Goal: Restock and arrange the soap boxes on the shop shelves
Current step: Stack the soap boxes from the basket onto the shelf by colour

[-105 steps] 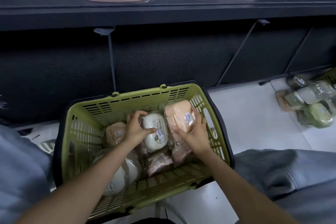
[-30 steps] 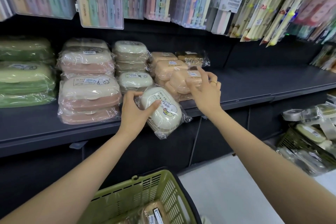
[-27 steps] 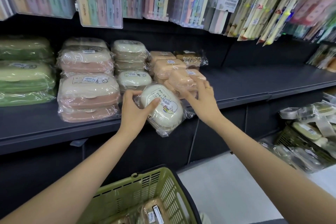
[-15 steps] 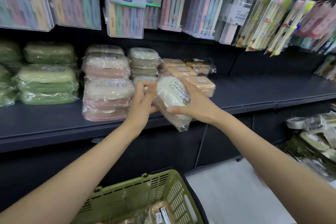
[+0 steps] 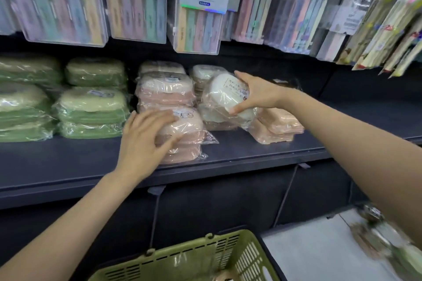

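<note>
White soap box between right fingers

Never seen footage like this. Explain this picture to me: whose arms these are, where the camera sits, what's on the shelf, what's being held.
There is no machine here: a person wears a camera on the head, looking down at their own arms. The right hand grips a white soap box in clear wrap, held above the dark shelf. The left hand rests open on a pink soap box at the shelf's front. Green soap boxes are stacked at left. A green basket sits below.
</note>
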